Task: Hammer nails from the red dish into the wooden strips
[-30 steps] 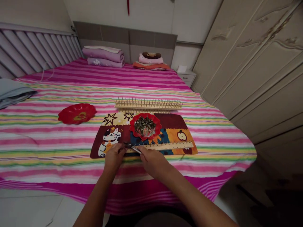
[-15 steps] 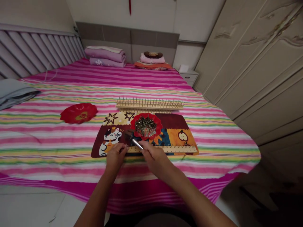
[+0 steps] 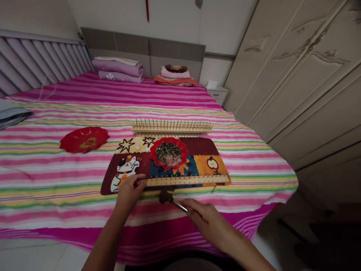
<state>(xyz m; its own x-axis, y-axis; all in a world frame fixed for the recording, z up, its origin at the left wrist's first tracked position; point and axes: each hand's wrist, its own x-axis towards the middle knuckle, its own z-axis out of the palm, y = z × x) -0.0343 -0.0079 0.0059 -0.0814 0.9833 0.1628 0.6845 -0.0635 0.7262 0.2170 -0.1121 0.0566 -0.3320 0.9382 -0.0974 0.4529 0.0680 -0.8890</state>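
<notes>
My right hand (image 3: 207, 220) is closed round the handle of a hammer (image 3: 166, 196), whose dark head hangs in front of the wooden strip, over the bedspread. My left hand (image 3: 131, 190) is closed at the left end of that wooden strip (image 3: 186, 180), with the fingertips on it; whether a nail is between them is hidden. A row of small nails or holes runs along the strip, which lies on a patterned mat (image 3: 199, 146). Behind it on the mat, a red scalloped dish (image 3: 184, 152) holds many loose nails (image 3: 167, 150).
Beyond the mat stand wooden strips (image 3: 172, 130) bristling with upright nails. A red plate (image 3: 84, 140) lies to the left on the striped bedspread (image 3: 56, 180). Folded bedding (image 3: 120, 71) rests by the headboard, and a wardrobe (image 3: 296, 75) is on the right.
My right hand has drawn the hammer back towards me, down and away from the strip. My left hand stays at the strip's left end. The view has shifted slightly.
</notes>
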